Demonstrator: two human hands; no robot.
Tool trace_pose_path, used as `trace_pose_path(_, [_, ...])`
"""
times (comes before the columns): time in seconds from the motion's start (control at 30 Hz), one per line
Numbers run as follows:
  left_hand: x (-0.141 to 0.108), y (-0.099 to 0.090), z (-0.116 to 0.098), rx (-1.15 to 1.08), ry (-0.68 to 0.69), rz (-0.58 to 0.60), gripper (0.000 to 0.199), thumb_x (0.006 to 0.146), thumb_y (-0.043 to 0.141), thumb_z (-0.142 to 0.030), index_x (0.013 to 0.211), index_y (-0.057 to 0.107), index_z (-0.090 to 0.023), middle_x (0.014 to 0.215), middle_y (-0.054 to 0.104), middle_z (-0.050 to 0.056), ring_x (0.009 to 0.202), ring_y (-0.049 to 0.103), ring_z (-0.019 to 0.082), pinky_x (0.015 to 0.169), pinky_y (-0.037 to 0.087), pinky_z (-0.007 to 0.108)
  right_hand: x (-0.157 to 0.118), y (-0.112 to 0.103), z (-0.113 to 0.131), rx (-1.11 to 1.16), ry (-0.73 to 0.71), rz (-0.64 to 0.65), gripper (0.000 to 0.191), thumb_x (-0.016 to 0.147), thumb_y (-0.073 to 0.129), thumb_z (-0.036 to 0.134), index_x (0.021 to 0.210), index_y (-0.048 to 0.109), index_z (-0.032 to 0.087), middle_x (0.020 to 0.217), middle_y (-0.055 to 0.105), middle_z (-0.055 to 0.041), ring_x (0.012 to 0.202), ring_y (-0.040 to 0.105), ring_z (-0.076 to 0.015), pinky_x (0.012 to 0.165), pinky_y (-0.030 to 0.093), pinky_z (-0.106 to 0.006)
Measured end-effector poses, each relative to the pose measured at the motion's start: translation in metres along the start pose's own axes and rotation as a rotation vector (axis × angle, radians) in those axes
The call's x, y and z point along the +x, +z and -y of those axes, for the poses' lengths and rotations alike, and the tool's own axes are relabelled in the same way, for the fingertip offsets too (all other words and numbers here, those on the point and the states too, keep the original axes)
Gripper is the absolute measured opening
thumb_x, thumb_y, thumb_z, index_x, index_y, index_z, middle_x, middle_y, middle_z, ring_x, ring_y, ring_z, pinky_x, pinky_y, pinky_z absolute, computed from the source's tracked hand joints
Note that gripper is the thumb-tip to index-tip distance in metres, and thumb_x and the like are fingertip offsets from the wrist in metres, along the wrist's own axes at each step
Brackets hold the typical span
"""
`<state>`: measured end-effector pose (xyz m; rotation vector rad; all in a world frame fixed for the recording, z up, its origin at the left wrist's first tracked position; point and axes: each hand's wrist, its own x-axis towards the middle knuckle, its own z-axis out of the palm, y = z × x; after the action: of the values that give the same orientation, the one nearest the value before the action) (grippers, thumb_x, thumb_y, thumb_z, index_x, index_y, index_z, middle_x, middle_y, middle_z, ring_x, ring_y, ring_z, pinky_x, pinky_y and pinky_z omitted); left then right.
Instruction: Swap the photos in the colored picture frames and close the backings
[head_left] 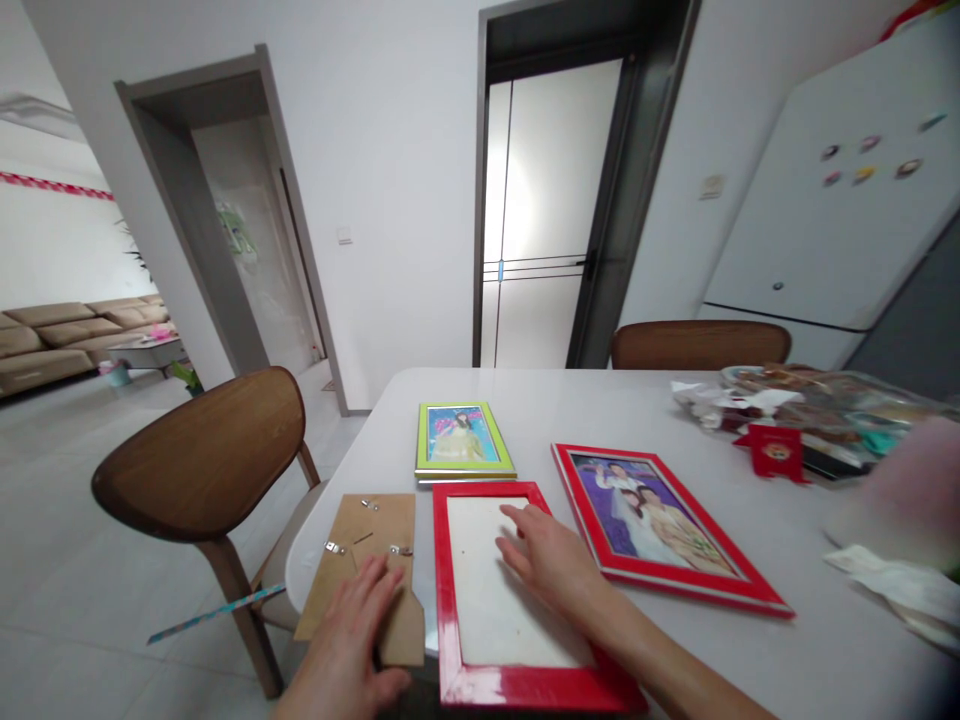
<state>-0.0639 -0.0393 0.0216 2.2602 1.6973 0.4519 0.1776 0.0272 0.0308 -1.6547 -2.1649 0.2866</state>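
Observation:
A red picture frame (pixel 444 590) lies at the table's near edge with a plain white sheet (pixel 487 600) inside it. Over this sheet reaches my right hand (pixel 551 560), fingers outstretched and apart; whether the fingertips touch it I cannot tell. Left of the frame is a brown backing board (pixel 375 515) with small metal clips on its face. My left hand (pixel 352 630) rests its loosely spread fingers on the board without gripping it. Just behind stands a lime-green framed picture (pixel 461 440), lying flat. To the right lies another red frame (pixel 667 520) holding a group photo.
The white table (pixel 600 410) bears a red packet (pixel 776 452), crumpled tissues (pixel 735 400) and plastic-wrapped items at its right side. A pinkish blurred object (pixel 907 490) stands at the right edge. Wooden chairs (pixel 210 450) stand at the left and far side.

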Motion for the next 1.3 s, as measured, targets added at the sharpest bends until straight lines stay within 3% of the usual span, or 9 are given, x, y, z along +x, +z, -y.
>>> trace_pose_path(0.07, [-0.004, -0.001, 0.025, 0.099, -0.097, -0.044, 0.070, 0.052, 0.058, -0.013, 0.120, 0.042, -0.015, 0.131, 0.034, 0.014, 0.121, 0.027, 0.029, 0.098, 0.023, 0.048, -0.006, 0.007, 0.026, 0.080, -0.124, 0.010, 0.035, 0.078, 0.041, 0.030, 0.108, 0.052, 0.016, 0.100, 0.055, -0.0115, 0.090, 0.050, -0.0202, 0.076, 0.036, -0.030])
trace_pose_path(0.17, [-0.006, 0.007, 0.053, 0.156, -0.140, -0.158, 0.061, 0.056, 0.053, -0.010, 0.116, 0.045, -0.013, 0.128, 0.040, 0.013, 0.119, 0.033, 0.026, 0.097, 0.028, 0.042, -0.013, 0.024, 0.071, 0.117, -0.289, 0.048, 0.040, 0.073, 0.048, 0.037, 0.109, 0.050, 0.021, 0.099, 0.054, -0.0082, 0.092, 0.046, -0.0218, 0.081, 0.032, -0.035])
trace_pose_path(0.27, [-0.007, 0.016, 0.066, 0.132, -0.111, -0.236, 0.052, 0.058, 0.052, -0.011, 0.110, 0.050, -0.014, 0.123, 0.046, 0.012, 0.114, 0.041, 0.025, 0.095, 0.033, 0.039, -0.014, 0.045, 0.101, 0.085, -0.326, 0.113, 0.055, 0.062, 0.056, 0.049, 0.107, 0.049, 0.019, 0.098, 0.053, -0.0099, 0.091, 0.044, -0.0257, 0.081, 0.029, -0.042])
trace_pose_path(0.37, [-0.007, 0.017, 0.068, 0.095, -0.079, -0.296, 0.046, 0.060, 0.056, -0.016, 0.106, 0.053, -0.015, 0.118, 0.052, 0.012, 0.109, 0.046, 0.026, 0.091, 0.038, 0.040, -0.010, 0.055, 0.109, 0.119, -0.290, 0.110, 0.052, 0.060, 0.059, 0.039, 0.107, 0.048, 0.020, 0.098, 0.051, -0.0091, 0.090, 0.042, -0.0248, 0.080, 0.030, -0.040])
trace_pose_path(0.5, [-0.002, 0.012, 0.051, 0.065, -0.009, -0.374, 0.044, 0.060, 0.062, -0.023, 0.103, 0.054, -0.017, 0.114, 0.055, 0.012, 0.104, 0.051, 0.025, 0.087, 0.042, 0.039, -0.010, 0.037, 0.098, 0.258, -0.256, 0.037, 0.056, 0.057, 0.059, 0.025, 0.111, 0.046, 0.022, 0.100, 0.048, -0.0074, 0.092, 0.042, -0.0227, 0.079, 0.033, -0.035])
trace_pose_path(0.63, [0.007, 0.012, 0.009, 0.026, 0.103, -0.438, 0.046, 0.062, 0.063, -0.024, 0.106, 0.051, -0.019, 0.118, 0.052, 0.012, 0.108, 0.048, 0.024, 0.088, 0.042, 0.038, -0.024, 0.004, 0.068, 0.305, -0.234, -0.022, 0.055, 0.056, 0.056, 0.020, 0.111, 0.049, 0.022, 0.106, 0.048, -0.0078, 0.096, 0.042, -0.0224, 0.084, 0.033, -0.036])
trace_pose_path(0.87, [0.023, 0.041, -0.061, -0.102, 0.218, -0.158, 0.051, 0.056, 0.066, -0.021, 0.106, 0.054, -0.016, 0.117, 0.052, 0.015, 0.107, 0.048, 0.028, 0.088, 0.041, 0.043, -0.063, -0.017, -0.009, 0.267, -0.018, 0.032, 0.047, 0.059, 0.051, 0.022, 0.106, 0.054, 0.023, 0.111, 0.053, -0.0076, 0.101, 0.047, -0.0226, 0.090, 0.034, -0.038])
trace_pose_path(1.03, [0.032, 0.050, -0.071, -0.127, 0.164, -0.068, 0.047, 0.057, 0.066, -0.020, 0.103, 0.056, -0.016, 0.115, 0.053, 0.015, 0.106, 0.048, 0.029, 0.089, 0.039, 0.046, -0.068, -0.012, -0.024, 0.149, 0.006, 0.019, 0.042, 0.061, 0.051, 0.025, 0.103, 0.058, 0.022, 0.111, 0.054, -0.0080, 0.102, 0.046, -0.0234, 0.090, 0.032, -0.037])
trace_pose_path(1.3, [0.033, 0.036, -0.075, -0.111, 0.182, -0.036, 0.030, 0.064, 0.056, -0.014, 0.094, 0.058, -0.019, 0.109, 0.059, 0.009, 0.103, 0.051, 0.024, 0.094, 0.030, 0.048, -0.062, -0.005, -0.029, 0.066, -0.081, -0.004, 0.033, 0.066, 0.052, 0.031, 0.097, 0.060, 0.023, 0.103, 0.055, -0.0082, 0.096, 0.046, -0.0239, 0.085, 0.033, -0.039])
